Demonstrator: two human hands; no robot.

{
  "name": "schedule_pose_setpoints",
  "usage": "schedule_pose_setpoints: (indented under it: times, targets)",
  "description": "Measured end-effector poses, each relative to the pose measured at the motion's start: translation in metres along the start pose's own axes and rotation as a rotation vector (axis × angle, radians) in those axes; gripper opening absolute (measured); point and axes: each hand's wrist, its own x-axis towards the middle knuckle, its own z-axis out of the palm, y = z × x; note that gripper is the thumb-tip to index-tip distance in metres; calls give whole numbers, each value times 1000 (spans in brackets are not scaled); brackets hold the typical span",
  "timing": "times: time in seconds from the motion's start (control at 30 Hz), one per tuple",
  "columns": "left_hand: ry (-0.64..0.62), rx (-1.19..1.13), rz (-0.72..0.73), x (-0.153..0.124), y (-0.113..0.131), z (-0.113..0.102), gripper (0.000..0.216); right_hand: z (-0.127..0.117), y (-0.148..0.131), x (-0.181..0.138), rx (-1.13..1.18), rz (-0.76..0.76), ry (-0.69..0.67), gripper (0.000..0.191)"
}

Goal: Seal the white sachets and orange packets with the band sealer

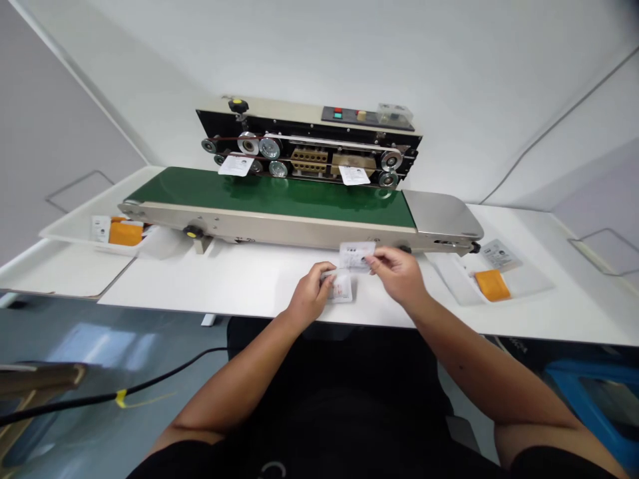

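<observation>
My left hand is closed on a small white printed sachet, held above the table near its front edge. Between the thumb and fingers of my right hand is another white sachet, a little higher and to the right of the first. Behind my hands stands a band sealing machine with a green conveyor belt. One white sachet hangs from its rollers at the left, and a second white sachet sits at its right part.
At the left end of the belt, a translucent bin holds orange and white sachets. On the right, another translucent tray contains an orange sachet and a white one. A black cable runs at lower left.
</observation>
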Motion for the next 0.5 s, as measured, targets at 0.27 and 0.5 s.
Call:
schedule_pose_setpoints:
  times: [0.27, 0.5]
  targets:
    - [15, 26, -24, 2, 3, -3, 27, -82, -3, 108, 183, 280, 302, 27]
    - [22, 40, 1, 4, 5, -3, 25, -98, 0, 174, 244, 511, 261, 20]
